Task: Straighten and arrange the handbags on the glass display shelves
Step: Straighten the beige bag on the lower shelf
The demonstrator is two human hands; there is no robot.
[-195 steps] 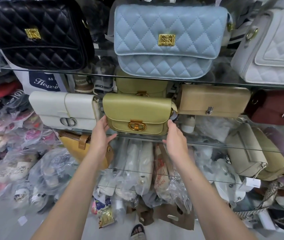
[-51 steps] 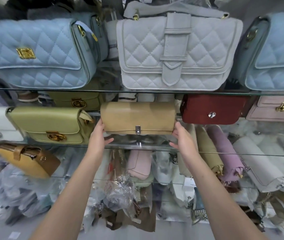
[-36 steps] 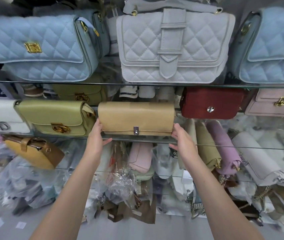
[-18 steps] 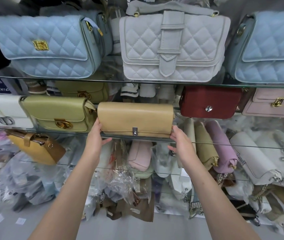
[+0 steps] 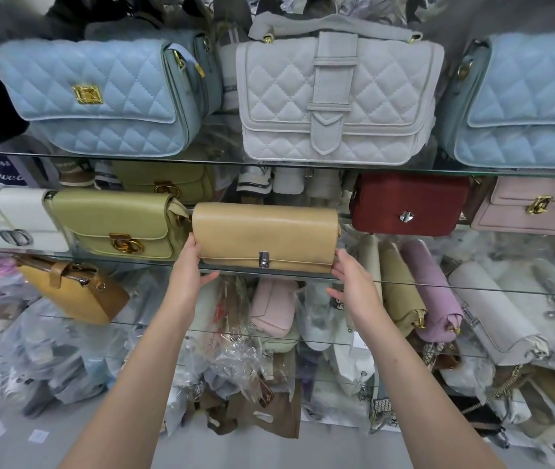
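A tan flap handbag (image 5: 264, 233) with a small silver clasp stands on the middle glass shelf (image 5: 438, 284), front facing me. My left hand (image 5: 189, 265) cups its lower left corner, thumb spread under the shelf edge. My right hand (image 5: 350, 282) touches its lower right corner with fingers apart. An olive green bag (image 5: 117, 221) with a gold clasp stands directly left of it, almost touching. A dark red bag (image 5: 408, 206) stands to its right with a gap between.
The top shelf holds a light blue quilted bag (image 5: 100, 96), a white quilted bag (image 5: 337, 96) and another blue one (image 5: 526, 99). A pink bag (image 5: 536, 208) and a white bag (image 5: 8, 218) flank the middle row. Lower shelves hold several bags and plastic-wrapped goods.
Five seconds ago both hands were on the olive green bag; since then they hold the tan bag's lower corners. Over the last second the tan bag has barely shifted.
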